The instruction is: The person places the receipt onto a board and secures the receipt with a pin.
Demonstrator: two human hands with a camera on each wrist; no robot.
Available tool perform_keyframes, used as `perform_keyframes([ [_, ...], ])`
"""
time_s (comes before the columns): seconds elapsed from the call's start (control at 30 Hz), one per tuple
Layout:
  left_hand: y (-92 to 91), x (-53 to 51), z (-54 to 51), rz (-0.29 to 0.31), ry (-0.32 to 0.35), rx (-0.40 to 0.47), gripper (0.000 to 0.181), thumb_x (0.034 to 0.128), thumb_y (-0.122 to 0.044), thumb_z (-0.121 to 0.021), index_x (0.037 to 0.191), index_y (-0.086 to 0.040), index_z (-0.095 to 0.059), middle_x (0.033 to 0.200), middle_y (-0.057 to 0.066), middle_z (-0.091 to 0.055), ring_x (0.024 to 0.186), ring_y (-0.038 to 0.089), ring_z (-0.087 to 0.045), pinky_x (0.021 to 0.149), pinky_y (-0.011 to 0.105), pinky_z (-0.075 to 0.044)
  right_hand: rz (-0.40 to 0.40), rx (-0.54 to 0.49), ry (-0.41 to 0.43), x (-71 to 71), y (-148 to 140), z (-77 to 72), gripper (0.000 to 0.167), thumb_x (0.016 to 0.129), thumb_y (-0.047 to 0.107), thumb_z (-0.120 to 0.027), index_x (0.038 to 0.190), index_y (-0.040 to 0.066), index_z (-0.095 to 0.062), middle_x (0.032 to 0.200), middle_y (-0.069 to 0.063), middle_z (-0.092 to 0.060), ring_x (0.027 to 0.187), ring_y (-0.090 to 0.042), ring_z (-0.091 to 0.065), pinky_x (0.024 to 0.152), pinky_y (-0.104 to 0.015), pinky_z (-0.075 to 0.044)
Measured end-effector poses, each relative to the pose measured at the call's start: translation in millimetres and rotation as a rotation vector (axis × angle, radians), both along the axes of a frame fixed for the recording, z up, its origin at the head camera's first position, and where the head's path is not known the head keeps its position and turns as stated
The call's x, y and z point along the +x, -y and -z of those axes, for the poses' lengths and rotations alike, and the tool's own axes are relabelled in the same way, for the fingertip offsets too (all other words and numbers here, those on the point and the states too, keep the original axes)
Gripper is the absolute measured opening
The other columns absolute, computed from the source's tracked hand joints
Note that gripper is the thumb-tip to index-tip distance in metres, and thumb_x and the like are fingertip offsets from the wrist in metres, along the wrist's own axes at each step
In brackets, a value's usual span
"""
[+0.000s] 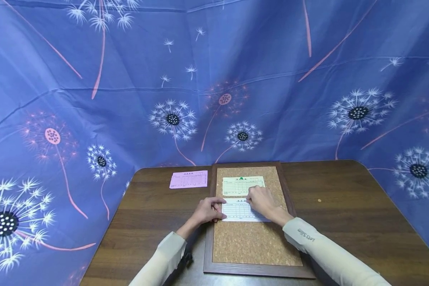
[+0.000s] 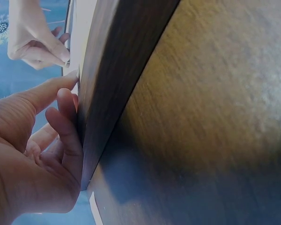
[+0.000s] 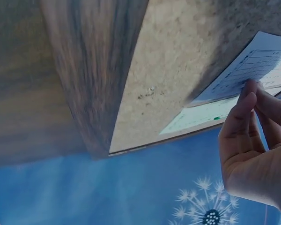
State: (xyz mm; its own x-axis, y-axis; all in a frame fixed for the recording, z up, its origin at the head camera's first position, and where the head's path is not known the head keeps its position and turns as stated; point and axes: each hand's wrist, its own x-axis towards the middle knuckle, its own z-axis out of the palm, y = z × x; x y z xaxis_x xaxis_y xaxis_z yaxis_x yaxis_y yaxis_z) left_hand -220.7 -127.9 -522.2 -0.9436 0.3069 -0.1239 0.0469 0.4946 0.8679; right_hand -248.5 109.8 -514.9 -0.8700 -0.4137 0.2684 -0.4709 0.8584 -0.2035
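A white printed slip (image 1: 236, 211) lies on the framed corkboard (image 1: 250, 246), just below a pale green slip (image 1: 237, 190). My left hand (image 1: 205, 210) touches the white slip's left edge, with fingertips at its upper and lower corners. In the left wrist view, other fingers bend beside the board's wooden frame (image 2: 105, 84). My right hand (image 1: 262, 200) is at the white slip's top middle. Its thumb and fingertips (image 3: 253, 86) pinch what looks like a small push pin, almost wholly hidden by them. A green push pin (image 1: 241, 178) is in the green slip's top.
A pink slip (image 1: 188, 179) lies on the brown wooden table (image 1: 157, 222), left of the board. A small light spot or object (image 1: 319, 200) is on the table at the right. Behind the table hangs a blue cloth (image 1: 279, 99) with dandelion prints.
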Motion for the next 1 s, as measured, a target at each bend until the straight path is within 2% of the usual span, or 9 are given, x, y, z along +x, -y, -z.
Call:
perform_keyframes([
  [0.13,0.7,-0.5,-0.9,-0.001,-0.005,-0.007,0.045,0.077,0.0,-0.085,0.119,-0.001,-0.071,0.07,0.009,-0.071,0.046,0.007,-0.056,0.046,0.017,-0.045,-0.023,0.036,-0.014,-1.5,4,-3.7,0.013,0.081,0.002,-0.078,0.069,0.006,-0.077,0.068,-0.005,-0.071,0.052,-0.01,-0.046,0.045,-0.023,-0.039],
  [0.3,-0.1,-0.1,0.1,0.0,-0.009,-0.01,0.044,0.0768,-0.001,-0.086,0.119,-0.002,-0.071,0.07,0.009,-0.071,0.045,0.006,-0.056,0.046,0.018,-0.046,-0.05,0.105,-0.047,-2.2,5,-8.3,0.023,0.083,0.002,-0.075,0.062,0.008,-0.066,0.061,-0.005,-0.066,0.049,-0.01,-0.042,0.042,-0.025,-0.042],
  [0.4,-1.0,0.4,1.3,0.006,-0.008,-0.012,0.045,0.0769,-0.001,-0.086,0.119,-0.002,-0.071,0.069,0.008,-0.071,0.044,0.005,-0.055,0.047,0.019,-0.047,-0.042,0.092,-0.011,-1.2,4,-10.3,0.019,0.085,0.005,-0.077,0.066,0.007,-0.073,0.069,-0.007,-0.073,0.052,-0.01,-0.046,0.045,-0.028,-0.047],
  [0.53,-0.9,0.3,0.4,-0.001,-0.015,-0.025,0.045,0.0767,-0.001,-0.086,0.119,-0.003,-0.072,0.069,0.007,-0.071,0.044,0.005,-0.055,0.047,0.019,-0.047,-0.022,0.011,0.055,-0.7,2,-11.5,0.007,0.085,0.012,-0.08,0.078,0.011,-0.081,0.082,-0.007,-0.079,0.058,-0.008,-0.056,0.051,-0.028,-0.051],
  [0.77,-1.3,0.6,-2.0,0.008,-0.023,-0.028,0.045,0.0769,-0.002,-0.086,0.12,-0.002,-0.071,0.069,0.008,-0.071,0.044,0.005,-0.055,0.047,0.019,-0.046,0.022,-0.081,0.086,-4.8,-1,-5.0,0.004,0.082,0.016,-0.084,0.08,0.014,-0.082,0.084,-0.004,-0.079,0.069,-0.016,-0.071,0.056,-0.031,-0.055],
  [1.0,-0.1,-0.8,-0.7,0.004,-0.017,-0.025,0.044,0.0772,-0.001,-0.085,0.119,-0.003,-0.071,0.069,0.01,-0.071,0.044,0.007,-0.055,0.047,0.018,-0.044,0.027,-0.129,0.079,-6.0,-2,-5.2,0.006,0.078,0.017,-0.086,0.076,0.014,-0.082,0.083,-0.005,-0.079,0.069,-0.016,-0.072,0.054,-0.029,-0.054],
])
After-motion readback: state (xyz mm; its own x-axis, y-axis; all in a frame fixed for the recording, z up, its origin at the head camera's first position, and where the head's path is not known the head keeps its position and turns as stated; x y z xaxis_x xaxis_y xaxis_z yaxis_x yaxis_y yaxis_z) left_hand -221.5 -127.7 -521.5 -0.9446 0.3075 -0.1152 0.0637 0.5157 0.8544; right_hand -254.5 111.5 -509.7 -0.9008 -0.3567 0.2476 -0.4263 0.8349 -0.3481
